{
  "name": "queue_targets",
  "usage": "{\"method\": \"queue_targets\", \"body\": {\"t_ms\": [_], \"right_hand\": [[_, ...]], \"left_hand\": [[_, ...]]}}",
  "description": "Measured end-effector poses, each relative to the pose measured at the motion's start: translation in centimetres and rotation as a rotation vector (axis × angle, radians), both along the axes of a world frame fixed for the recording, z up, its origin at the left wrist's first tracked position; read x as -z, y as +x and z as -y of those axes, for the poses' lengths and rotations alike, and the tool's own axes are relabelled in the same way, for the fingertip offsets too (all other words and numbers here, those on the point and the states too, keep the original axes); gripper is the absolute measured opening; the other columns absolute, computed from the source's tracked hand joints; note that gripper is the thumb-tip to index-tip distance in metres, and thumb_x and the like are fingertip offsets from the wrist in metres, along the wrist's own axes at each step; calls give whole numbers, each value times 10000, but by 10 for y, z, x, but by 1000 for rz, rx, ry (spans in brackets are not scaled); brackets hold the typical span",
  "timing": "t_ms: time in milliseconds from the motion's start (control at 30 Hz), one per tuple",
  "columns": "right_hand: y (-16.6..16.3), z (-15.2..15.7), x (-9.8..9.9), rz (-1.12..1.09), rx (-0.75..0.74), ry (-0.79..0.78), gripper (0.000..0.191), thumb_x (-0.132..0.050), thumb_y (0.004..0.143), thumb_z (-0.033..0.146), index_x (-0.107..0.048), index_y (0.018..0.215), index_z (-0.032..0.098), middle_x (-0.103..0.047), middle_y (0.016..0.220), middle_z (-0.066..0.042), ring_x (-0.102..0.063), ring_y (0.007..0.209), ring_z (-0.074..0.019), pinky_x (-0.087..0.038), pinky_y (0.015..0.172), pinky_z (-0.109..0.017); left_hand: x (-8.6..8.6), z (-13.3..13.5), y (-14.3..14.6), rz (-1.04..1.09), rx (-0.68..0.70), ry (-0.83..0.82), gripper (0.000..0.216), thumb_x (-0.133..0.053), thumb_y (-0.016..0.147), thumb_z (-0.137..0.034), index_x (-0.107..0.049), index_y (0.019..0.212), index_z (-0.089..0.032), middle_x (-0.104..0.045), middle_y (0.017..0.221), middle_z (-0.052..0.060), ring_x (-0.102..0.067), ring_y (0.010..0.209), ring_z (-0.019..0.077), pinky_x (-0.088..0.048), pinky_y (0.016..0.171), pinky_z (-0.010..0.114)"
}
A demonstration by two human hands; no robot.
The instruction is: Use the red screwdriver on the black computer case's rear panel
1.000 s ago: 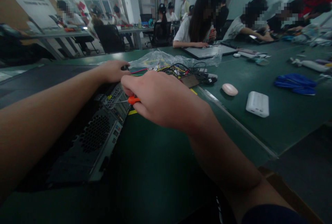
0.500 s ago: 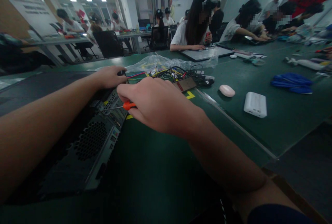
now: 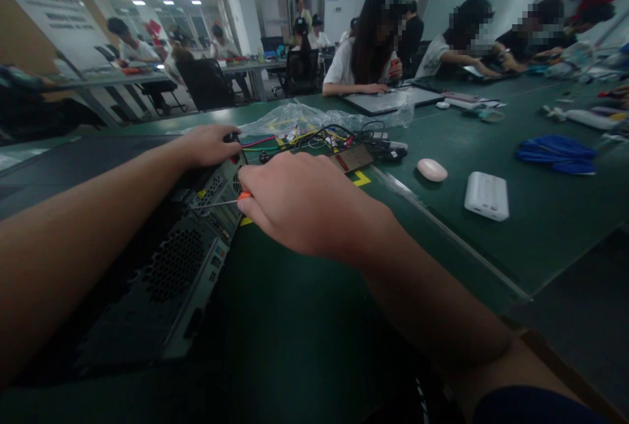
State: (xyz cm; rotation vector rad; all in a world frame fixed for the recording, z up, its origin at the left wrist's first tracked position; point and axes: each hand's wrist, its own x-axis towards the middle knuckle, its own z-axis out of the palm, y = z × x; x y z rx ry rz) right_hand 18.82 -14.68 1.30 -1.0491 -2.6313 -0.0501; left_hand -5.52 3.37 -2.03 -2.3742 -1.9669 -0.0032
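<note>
A desktop computer case point(image 3: 147, 329) lies on the table at the left, its rear panel with a honeycomb fan grille and ports turned towards the right. My right hand point(image 3: 314, 208) is closed round a screwdriver point(image 3: 244, 196); only a bit of its orange handle shows. The thin shaft points left, its tip at the rear panel near the slot covers. Over the far corner of the case my left hand point(image 3: 209, 144) is bent, gripping the edge, with some fingertips hidden.
Beyond my hands lie tangled cables point(image 3: 339, 139), a metal box point(image 3: 354, 159) and clear plastic wrap point(image 3: 299, 116). A pink rounded object point(image 3: 432, 170), a white block-shaped device point(image 3: 486, 196) and a blue bundle point(image 3: 555, 153) lie to the right. Several people sit farther off; one works at a flat panel point(image 3: 393, 101).
My right hand has shifted slightly right and turned round the handle, so less orange shows. The screwdriver's tip stays at the rear panel. My left hand has hardly moved.
</note>
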Motion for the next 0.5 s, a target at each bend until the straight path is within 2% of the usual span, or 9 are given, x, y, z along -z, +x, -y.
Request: {"method": "queue_targets", "body": {"t_ms": [100, 167, 300, 500], "right_hand": [[-2, -1, 1, 11, -6, -43, 313, -527, 1135, 270, -800, 1180, 123, -857, 1139, -202, -801, 1095, -354, -535, 853, -427], [-3, -2, 2, 5, -7, -36, 305, -567, 1113, 280, -764, 1266, 104, -851, 1156, -211, -797, 1113, -375, -546, 860, -443], [-3, -3, 2, 25, 4, -12, 394, -568, 1051, 171, -681, 1420, 93, -840, 1198, -208, -789, 1128, -378, -546, 857, -441], [-3, -4, 2, 19, -7, -8, 372, -511, 1059, 142, -715, 1369, 116, -833, 1168, -194, -788, 1097, -375, -520, 830, -435]], "left_hand": [[0, -2, 0, 4, -6, -14, 769, -463, 1064, -476, -533, 1718, -78, -613, 1714, 238, -593, 1574, 409, -442, 1317, 504], [0, -3, -1, 10, -9, -26, 771, -466, 1065, -472, -528, 1721, -73, -617, 1707, 243, -591, 1578, 416, -441, 1317, 501], [1, -3, 0, 21, 7, -12, 760, -467, 1061, -455, -553, 1698, -50, -591, 1729, 257, -561, 1605, 434, -430, 1323, 506], [2, -2, 0, 30, 1, -4, 758, -473, 1055, -459, -564, 1695, -62, -607, 1720, 239, -579, 1592, 425, -447, 1310, 496]]}}
